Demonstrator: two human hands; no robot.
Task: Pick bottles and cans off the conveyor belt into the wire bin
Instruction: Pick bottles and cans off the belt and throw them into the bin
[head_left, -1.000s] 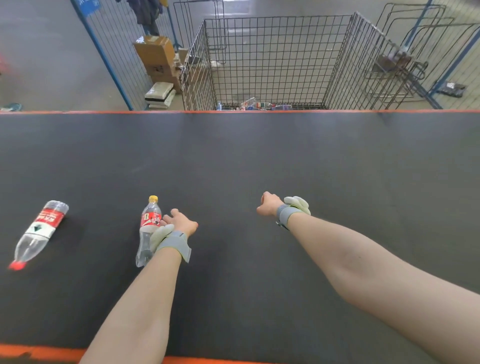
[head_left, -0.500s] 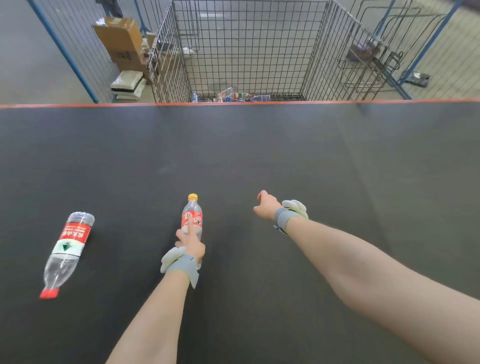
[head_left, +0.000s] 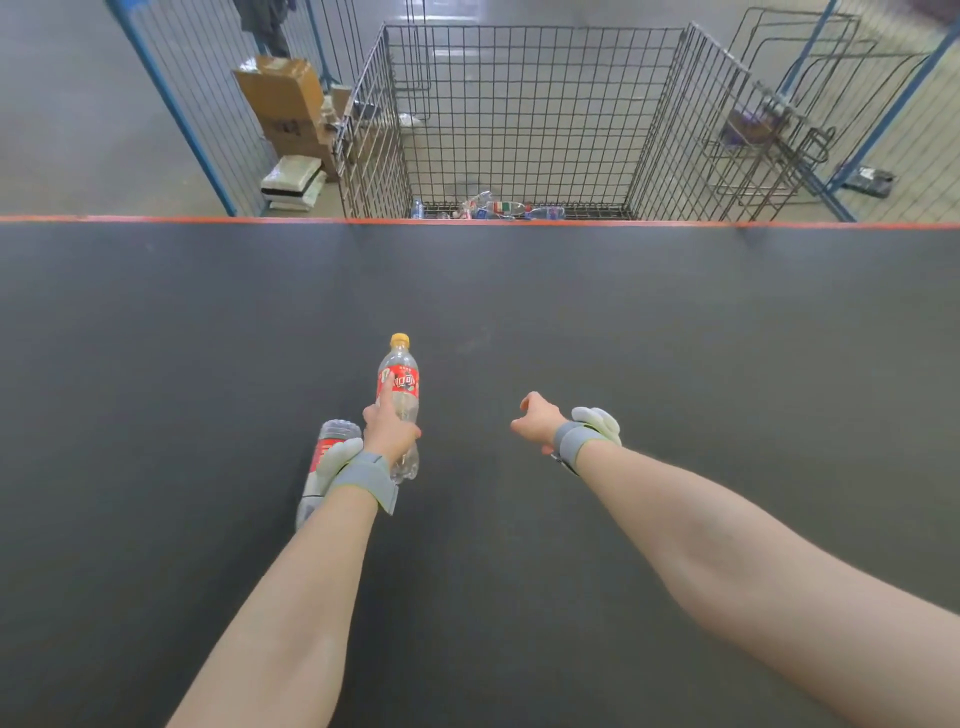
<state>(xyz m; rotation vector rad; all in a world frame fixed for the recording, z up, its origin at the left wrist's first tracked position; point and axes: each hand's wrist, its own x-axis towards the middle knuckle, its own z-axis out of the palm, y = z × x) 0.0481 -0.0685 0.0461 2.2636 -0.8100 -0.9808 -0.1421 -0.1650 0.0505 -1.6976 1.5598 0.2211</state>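
Observation:
A clear plastic bottle (head_left: 399, 384) with a red label and yellow cap is gripped by my left hand (head_left: 388, 432) and held above the black conveyor belt (head_left: 675, 338), cap pointing toward the far side. A second clear bottle (head_left: 332, 441) with a red label lies on the belt just left of that hand, partly hidden behind my wrist. My right hand (head_left: 537, 420) hovers over the belt to the right with nothing in it, fingers loosely curled. The wire bin (head_left: 519, 104) stands beyond the belt's far edge, with several bottles on its floor.
An orange strip (head_left: 156, 219) edges the belt's far side. Cardboard boxes (head_left: 283, 98) and flat white packs (head_left: 293, 176) sit left of the bin beside a blue-framed mesh fence (head_left: 176, 104). Folded wire racks (head_left: 779, 119) stand to the bin's right.
My left hand closed on the yellow-capped bottle and lifted it off the belt. The second bottle has come along the belt from the left to just beside my left wrist.

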